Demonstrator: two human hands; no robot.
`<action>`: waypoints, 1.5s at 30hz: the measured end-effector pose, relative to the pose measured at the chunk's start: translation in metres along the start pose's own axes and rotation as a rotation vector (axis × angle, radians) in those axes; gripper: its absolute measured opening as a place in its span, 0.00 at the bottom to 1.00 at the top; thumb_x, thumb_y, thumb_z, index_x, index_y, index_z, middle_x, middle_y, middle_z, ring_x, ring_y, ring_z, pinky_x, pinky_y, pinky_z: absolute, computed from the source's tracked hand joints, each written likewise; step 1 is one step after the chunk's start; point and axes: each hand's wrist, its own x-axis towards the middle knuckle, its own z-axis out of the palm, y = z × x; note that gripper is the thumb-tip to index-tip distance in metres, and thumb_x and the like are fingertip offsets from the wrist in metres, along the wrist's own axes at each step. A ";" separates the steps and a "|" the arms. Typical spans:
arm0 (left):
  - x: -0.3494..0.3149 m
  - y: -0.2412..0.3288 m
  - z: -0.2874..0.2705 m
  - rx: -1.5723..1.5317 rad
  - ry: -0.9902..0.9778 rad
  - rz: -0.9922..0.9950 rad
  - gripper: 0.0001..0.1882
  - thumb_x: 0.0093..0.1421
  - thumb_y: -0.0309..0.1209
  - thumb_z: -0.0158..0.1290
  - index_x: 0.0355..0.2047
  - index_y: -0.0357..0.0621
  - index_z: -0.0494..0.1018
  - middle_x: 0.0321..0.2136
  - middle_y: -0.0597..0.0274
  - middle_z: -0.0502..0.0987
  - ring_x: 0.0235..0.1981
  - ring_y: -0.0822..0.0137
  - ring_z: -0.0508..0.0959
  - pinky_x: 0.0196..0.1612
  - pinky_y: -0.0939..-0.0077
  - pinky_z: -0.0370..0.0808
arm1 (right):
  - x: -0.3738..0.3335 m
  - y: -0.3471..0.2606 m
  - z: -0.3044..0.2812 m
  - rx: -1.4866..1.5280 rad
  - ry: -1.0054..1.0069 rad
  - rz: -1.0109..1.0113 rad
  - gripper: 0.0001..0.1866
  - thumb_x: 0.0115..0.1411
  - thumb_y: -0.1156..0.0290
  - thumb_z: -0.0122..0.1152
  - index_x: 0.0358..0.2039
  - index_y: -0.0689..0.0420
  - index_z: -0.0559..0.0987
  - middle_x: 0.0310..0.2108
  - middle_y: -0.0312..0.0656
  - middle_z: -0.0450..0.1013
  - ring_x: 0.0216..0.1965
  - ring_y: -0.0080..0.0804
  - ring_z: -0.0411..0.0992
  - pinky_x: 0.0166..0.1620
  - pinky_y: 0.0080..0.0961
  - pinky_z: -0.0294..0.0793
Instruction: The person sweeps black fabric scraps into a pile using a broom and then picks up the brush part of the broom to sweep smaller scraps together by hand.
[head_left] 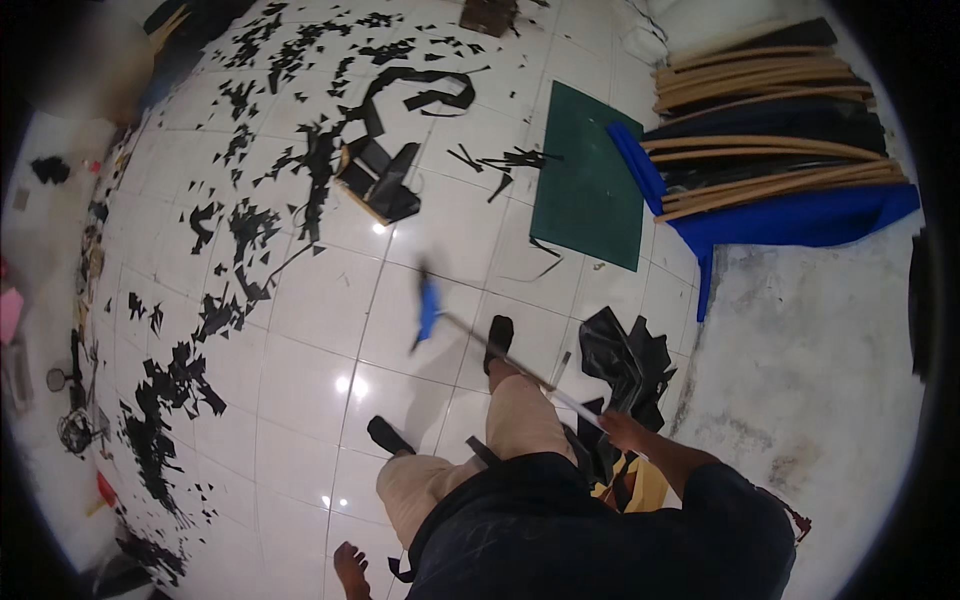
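My right hand (625, 433) is wrapped round the upper end of a long pale broom handle (575, 403), beside my right hip. The handle slants forward and left to a blue broom head (430, 306) with dark bristles, blurred by motion, over the white tiles ahead of my feet. My left hand (350, 570) hangs low by my left side, its fingers loose and holding nothing. Left of the broom, many black scraps (250, 225) lie strewn in a long band, with a black box-like piece with a wooden edge (380, 180) among them.
A green mat (590, 175) lies ahead on the right. Beyond it, bent wooden strips (770, 150) are stacked with black sheets and blue material (800, 220). Crumpled black sheeting (630, 360) and a yellow bag (645, 485) are near my right leg. Assorted items line the left wall.
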 end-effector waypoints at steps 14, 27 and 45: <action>-0.100 0.166 0.185 0.459 -0.125 0.138 0.21 0.58 0.36 0.45 0.48 0.36 0.63 0.35 0.59 0.71 0.34 0.68 0.72 0.33 0.74 0.69 | 0.284 -0.055 -0.178 -0.704 0.183 -0.835 0.22 0.54 0.64 0.50 0.47 0.64 0.67 0.37 0.57 0.70 0.37 0.49 0.70 0.40 0.38 0.70; -0.058 0.279 0.247 0.354 -0.146 0.197 0.20 0.57 0.40 0.45 0.47 0.43 0.64 0.35 0.62 0.69 0.33 0.67 0.71 0.34 0.71 0.68 | 0.247 -0.279 -0.199 -0.715 0.030 -0.958 0.17 0.59 0.67 0.41 0.47 0.59 0.67 0.45 0.53 0.67 0.48 0.48 0.66 0.49 0.36 0.67; -0.174 0.351 0.503 0.689 -0.132 0.362 0.20 0.57 0.35 0.49 0.47 0.37 0.66 0.34 0.59 0.72 0.32 0.70 0.73 0.33 0.76 0.70 | 0.463 -0.327 -0.565 -0.628 -0.072 -0.619 0.24 0.64 0.54 0.32 0.46 0.57 0.71 0.44 0.51 0.69 0.45 0.48 0.67 0.51 0.36 0.63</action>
